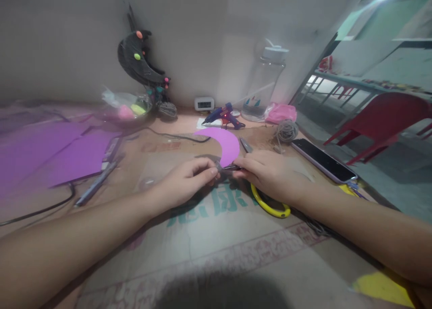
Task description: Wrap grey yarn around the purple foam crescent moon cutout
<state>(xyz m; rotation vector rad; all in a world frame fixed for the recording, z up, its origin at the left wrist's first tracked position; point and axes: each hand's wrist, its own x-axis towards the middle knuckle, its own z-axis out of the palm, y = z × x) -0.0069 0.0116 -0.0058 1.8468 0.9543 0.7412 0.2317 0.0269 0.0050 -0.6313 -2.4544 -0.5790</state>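
My left hand (pixel 189 179) and my right hand (pixel 270 174) meet over the middle of the table, both pinched on one end of a purple crescent-shaped foam piece (pixel 224 143) that curves up and away from them. A small dark strip shows between the fingertips; I cannot make out what it is. A pair of yellow-handled scissors (pixel 270 206) lies under my right hand and wrist.
Purple foam sheets (pixel 67 158) lie at the left. A blue glue gun (pixel 224 116), a small clock (pixel 204 104), a clear bottle (pixel 265 86), a twine ball (pixel 286 131), a phone (pixel 324 160) and a black crescent ornament (pixel 140 61) stand behind. A red chair (pixel 384 120) is at the right.
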